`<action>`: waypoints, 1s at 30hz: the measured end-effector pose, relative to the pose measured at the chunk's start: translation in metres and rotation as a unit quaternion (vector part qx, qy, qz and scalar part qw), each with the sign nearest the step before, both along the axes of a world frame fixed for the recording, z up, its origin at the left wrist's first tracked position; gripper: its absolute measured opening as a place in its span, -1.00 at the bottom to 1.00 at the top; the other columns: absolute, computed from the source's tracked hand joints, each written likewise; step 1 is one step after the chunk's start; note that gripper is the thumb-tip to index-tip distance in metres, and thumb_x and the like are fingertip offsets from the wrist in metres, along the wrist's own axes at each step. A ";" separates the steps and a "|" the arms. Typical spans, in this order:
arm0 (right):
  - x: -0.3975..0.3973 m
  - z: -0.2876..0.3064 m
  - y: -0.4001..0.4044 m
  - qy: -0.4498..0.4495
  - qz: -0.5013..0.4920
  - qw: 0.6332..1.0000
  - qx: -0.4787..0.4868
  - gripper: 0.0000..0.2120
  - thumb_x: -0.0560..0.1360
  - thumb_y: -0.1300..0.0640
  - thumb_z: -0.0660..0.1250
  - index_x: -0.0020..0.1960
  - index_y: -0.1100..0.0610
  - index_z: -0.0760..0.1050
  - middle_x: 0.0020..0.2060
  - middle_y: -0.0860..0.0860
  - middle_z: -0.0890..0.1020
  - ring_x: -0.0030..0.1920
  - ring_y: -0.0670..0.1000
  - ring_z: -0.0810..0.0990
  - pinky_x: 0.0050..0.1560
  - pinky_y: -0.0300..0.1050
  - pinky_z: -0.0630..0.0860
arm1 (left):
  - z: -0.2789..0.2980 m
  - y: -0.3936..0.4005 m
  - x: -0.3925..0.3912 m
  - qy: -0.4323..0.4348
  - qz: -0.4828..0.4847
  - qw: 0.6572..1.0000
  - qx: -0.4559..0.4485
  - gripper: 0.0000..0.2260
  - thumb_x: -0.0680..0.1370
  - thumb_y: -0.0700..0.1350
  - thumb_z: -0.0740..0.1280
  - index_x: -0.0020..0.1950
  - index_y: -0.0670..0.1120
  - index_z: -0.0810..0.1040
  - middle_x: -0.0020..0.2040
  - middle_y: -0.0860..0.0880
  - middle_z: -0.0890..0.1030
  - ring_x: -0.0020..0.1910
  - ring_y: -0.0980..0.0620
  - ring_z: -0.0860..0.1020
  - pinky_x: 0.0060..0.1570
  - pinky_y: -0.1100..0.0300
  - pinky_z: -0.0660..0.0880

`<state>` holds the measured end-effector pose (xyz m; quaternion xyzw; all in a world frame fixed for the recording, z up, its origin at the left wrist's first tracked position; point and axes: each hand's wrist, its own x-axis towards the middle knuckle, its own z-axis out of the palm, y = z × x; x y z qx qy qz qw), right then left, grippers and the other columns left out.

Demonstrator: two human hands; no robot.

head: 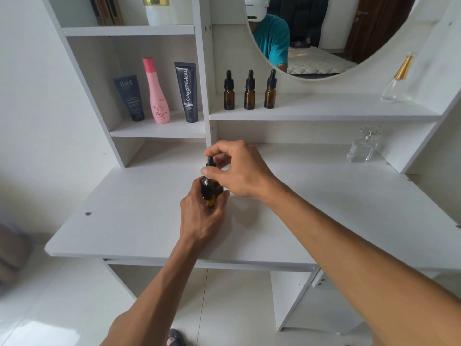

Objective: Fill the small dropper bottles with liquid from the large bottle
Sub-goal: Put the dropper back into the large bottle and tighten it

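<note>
Head view shows both hands meeting over the middle of the white bench (139, 228). Left hand (202, 218) wraps the amber glass large bottle (211, 189) from below; right hand (239, 168) arches over it, fingertips pinching its black rubber dropper cap (211, 162). Three small dropper bottles (249, 90), amber with black tops, stand upright along the shelf (324, 113) behind.

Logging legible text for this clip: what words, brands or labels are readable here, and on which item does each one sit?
"Kahf": dark blue-grey tube, left shelf; smaller print below is too small to read.
"Tamara": pink bottle, near its base; the line beneath is blurred.
"Glad2Glow": black tube, running vertically; its small label block is unreadable.
Amber dropper bottles, the held bottle and the clear glass bottles: no readable text.
</note>
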<state>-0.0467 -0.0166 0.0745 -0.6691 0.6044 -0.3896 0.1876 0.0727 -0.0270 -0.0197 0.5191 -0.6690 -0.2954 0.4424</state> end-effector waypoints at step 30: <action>-0.002 -0.004 -0.001 -0.035 0.013 0.999 0.006 -0.66 0.49 0.19 0.47 0.26 0.10 0.59 0.09 0.03 0.71 0.10 -0.07 0.66 0.12 -0.31 0.55 | -0.006 -0.004 0.000 0.017 0.001 1.000 0.006 -0.73 0.54 -0.02 0.44 0.21 0.00 0.52 -0.06 0.08 0.67 -0.11 0.04 0.65 -0.09 0.15 0.55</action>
